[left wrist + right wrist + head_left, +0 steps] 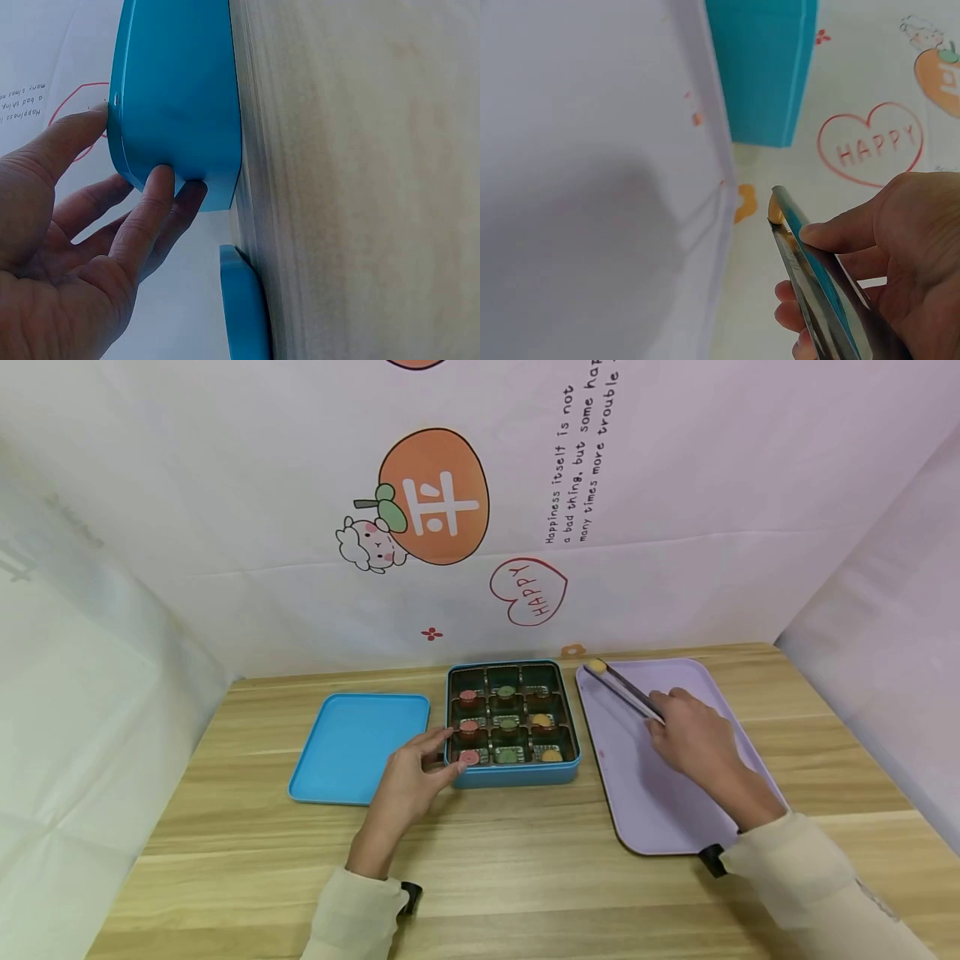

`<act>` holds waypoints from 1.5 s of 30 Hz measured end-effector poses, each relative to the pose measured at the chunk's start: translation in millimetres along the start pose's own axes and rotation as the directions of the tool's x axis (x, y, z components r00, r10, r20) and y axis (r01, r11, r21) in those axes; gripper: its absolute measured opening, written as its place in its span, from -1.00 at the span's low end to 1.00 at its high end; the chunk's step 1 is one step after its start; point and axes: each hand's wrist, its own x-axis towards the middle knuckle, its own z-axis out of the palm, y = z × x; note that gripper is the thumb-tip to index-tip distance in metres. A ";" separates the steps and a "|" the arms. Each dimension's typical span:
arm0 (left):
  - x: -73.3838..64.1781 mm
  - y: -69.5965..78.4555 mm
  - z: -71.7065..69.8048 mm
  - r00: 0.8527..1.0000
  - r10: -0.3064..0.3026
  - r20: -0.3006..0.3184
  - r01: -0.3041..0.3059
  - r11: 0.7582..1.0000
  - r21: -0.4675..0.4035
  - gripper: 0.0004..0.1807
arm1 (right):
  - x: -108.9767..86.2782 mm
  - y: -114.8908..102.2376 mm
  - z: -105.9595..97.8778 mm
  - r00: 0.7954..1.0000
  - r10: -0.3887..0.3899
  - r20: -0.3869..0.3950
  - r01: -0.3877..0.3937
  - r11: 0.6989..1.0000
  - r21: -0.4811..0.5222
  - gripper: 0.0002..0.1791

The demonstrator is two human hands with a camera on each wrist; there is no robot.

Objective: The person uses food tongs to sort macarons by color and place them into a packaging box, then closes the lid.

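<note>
My right hand [696, 739] grips metal tongs [632, 695] over the far left corner of the purple tray. Between the tong tips is a small round yellow sweet [597, 666], also visible in the right wrist view. The fingers and thumb of my left hand [411, 779] touch the front left corner of a blue tin [517, 776], fairly straight, with the thumb at the rim. Inside the tin, a compartmented insert holds pink sweets [468, 758] on the left, green sweets [507, 756] in the middle and two yellow sweets [551, 755] on the right. The back right compartment shows no sweet.
The purple tray [660, 827] lies right of the tin, with small crumbs on it. A flat blue lid [358, 747] lies on the wooden table [480, 868] to the left. Behind the table hangs a printed white cloth [300, 527].
</note>
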 end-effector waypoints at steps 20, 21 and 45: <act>0.0 -0.1 -0.3 1.000 -0.004 0.001 0.004 1.000 0.002 -0.37 | -9.0 -49.5 -10.3 0.992 -0.104 -0.066 0.104 0.995 0.003 -0.59; 0.0 0.0 -0.3 1.000 -0.004 0.000 0.004 1.000 0.001 -0.38 | -8.7 -51.2 -9.8 0.993 -0.105 -0.059 0.105 0.994 0.003 -0.59; 1.8 -1.9 -1.1 1.000 0.021 -0.016 -0.021 1.000 0.022 -0.37 | -2.8 -62.2 1.8 0.992 -0.122 -0.019 0.122 0.993 -0.006 -0.61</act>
